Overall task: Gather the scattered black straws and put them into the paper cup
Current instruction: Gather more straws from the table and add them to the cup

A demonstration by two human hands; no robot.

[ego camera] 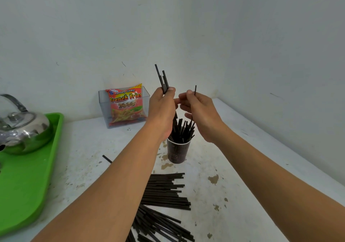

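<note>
White, stained table [242, 167], with a green tray [28, 185] on the left carrying a steel kettle [22, 128]. Loose black straws [164, 191] are piled at the near edge, just in front of the paper cup [178, 152], which has a bunch standing in it. Above the cup, the left hand [162, 109] grips a small bundle [162, 79] and the right hand [201, 115] pinches a single straw [195, 90].

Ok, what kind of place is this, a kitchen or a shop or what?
Probably a small home kitchen or snack corner: a metal kettle on a green tray, a snack packet in a clear box, and a stained white counter against bare walls.
</note>
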